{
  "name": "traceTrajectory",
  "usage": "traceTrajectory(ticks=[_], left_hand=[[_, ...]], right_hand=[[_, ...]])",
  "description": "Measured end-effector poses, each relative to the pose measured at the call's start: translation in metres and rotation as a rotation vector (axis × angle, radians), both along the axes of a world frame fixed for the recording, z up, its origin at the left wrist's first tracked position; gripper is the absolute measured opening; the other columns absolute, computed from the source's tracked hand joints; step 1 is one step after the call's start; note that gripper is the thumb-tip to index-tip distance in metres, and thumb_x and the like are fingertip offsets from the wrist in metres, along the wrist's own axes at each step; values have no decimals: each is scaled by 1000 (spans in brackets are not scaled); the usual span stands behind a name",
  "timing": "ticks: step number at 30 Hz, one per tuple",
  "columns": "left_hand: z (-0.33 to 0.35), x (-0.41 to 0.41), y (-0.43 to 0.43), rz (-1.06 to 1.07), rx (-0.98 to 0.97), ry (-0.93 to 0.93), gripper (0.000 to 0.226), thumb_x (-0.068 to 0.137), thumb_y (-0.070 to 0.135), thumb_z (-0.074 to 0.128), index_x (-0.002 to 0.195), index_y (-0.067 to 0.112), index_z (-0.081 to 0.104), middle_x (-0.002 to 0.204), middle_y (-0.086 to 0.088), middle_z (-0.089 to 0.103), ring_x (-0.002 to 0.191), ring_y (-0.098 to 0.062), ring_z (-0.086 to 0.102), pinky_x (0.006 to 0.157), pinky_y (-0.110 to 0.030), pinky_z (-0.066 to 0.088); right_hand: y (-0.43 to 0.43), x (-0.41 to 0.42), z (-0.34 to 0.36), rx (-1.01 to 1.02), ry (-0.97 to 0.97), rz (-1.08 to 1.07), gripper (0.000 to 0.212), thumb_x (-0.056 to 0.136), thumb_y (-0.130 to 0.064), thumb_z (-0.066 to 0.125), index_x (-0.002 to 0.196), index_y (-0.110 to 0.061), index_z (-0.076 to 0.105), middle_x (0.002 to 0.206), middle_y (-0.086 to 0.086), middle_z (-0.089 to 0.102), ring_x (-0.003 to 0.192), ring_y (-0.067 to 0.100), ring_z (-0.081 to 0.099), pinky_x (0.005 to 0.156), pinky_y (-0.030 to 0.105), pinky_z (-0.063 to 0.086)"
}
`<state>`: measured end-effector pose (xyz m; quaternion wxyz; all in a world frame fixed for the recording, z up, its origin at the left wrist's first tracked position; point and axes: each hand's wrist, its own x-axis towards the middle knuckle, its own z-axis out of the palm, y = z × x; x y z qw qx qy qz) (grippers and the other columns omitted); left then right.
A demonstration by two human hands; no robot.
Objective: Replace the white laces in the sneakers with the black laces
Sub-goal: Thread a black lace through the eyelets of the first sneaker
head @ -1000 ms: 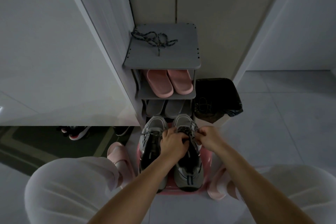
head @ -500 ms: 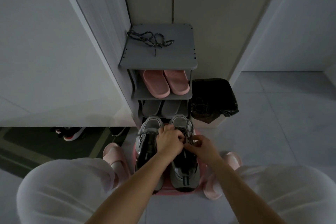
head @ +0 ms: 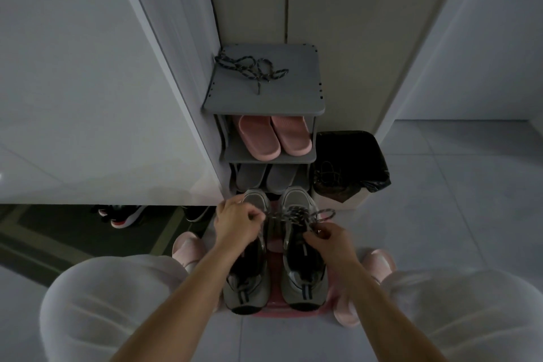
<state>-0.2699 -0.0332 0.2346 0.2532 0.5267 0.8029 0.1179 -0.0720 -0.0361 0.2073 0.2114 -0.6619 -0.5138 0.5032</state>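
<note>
Two grey sneakers stand side by side on a pink stool [head: 289, 312] between my knees, the left sneaker [head: 248, 279] and the right sneaker [head: 304, 276]. A dark speckled lace [head: 296, 214] crosses the upper eyelets of the right sneaker. My left hand [head: 236, 223] pinches one end of it, pulled out over the left sneaker. My right hand [head: 330, 241] pinches the other end at the right side, with a loop sticking out to the right. A second dark speckled lace [head: 249, 67] lies loose on top of the grey shoe rack [head: 293, 97].
The rack holds pink slippers [head: 274, 138] and grey slippers [head: 266, 178] on lower shelves. A bin with a black bag [head: 352, 161] stands to its right. White door panels rise on the left, with dark shoes [head: 123, 214] on a mat below. My feet wear pink slippers [head: 188, 247].
Both hands were bunched together over the right sneaker's lace. They have drawn apart, my left hand going left and my right hand back toward me, stretching the lace between them.
</note>
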Motion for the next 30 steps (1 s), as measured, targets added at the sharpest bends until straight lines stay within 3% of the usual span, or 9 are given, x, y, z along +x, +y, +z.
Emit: traceTrajectory(ticks=[5, 8, 13, 15, 18, 23, 25, 27, 30], left_hand=[[-8, -34, -14, 145, -71, -102, 22, 88, 30, 62, 100, 16, 73, 118, -3, 64, 121, -26, 49, 101, -30, 32], [-4, -27, -12, 148, -125, -114, 21, 89, 31, 59, 105, 22, 71, 117, 0, 64, 122, -25, 47, 99, -32, 36], [1, 7, -5, -60, 47, 70, 41, 90, 31, 54, 130, 27, 52, 138, 0, 43, 128, -28, 37, 103, -36, 34], [2, 29, -3, -215, 116, 45, 33, 90, 33, 54, 123, 29, 56, 137, 2, 41, 129, -25, 34, 106, -34, 31], [-2, 56, -1, -362, 6, 23, 29, 92, 36, 53, 119, 28, 59, 140, 4, 36, 134, -21, 26, 108, -36, 28], [-10, 68, 8, -267, -24, -28, 17, 93, 28, 53, 102, 21, 66, 143, 3, 34, 136, -19, 25, 107, -35, 31], [-7, 67, 9, -265, 8, -5, 16, 93, 24, 53, 101, 19, 65, 146, 3, 32, 136, -20, 25, 106, -35, 31], [-3, 61, 8, -257, 55, 14, 15, 92, 21, 52, 98, 17, 66, 146, 3, 33, 134, -21, 28, 105, -35, 33], [-5, 37, 9, -188, 78, -10, 17, 88, 19, 52, 80, 18, 67, 132, -2, 49, 125, -25, 40, 97, -34, 37]], right_hand=[[5, 0, 6, -62, 172, -52, 23, 83, -4, 68, 93, -14, 51, 74, -4, 57, 66, 5, 55, 53, 8, 44], [6, -2, 0, -120, 260, -99, 47, 83, 1, 66, 115, -15, 36, 76, 2, 57, 65, 10, 57, 50, 12, 48], [7, -5, -7, -112, 137, -95, 38, 80, -5, 71, 108, -8, 44, 81, 3, 54, 67, 9, 54, 50, 12, 43], [8, -4, -9, -100, 126, -89, 36, 79, -6, 72, 103, -11, 45, 89, 4, 56, 72, 9, 53, 54, 14, 41], [8, -3, -5, -115, 167, -83, 29, 79, -4, 72, 93, -12, 48, 80, -2, 55, 69, 5, 54, 49, 10, 43], [8, 0, 3, -97, 234, -81, 28, 79, 5, 69, 75, -16, 52, 73, -2, 58, 65, 6, 57, 51, 9, 48], [8, -1, 3, -132, 228, -104, 21, 78, 2, 71, 85, -8, 54, 82, 4, 60, 72, 14, 60, 63, 19, 52], [9, -2, -1, -179, 214, -126, 43, 76, -5, 76, 108, -3, 47, 98, 11, 58, 87, 21, 60, 70, 27, 51], [11, 0, -2, -206, 194, -113, 55, 77, -9, 76, 119, -1, 42, 98, 11, 57, 83, 20, 60, 64, 22, 49]])
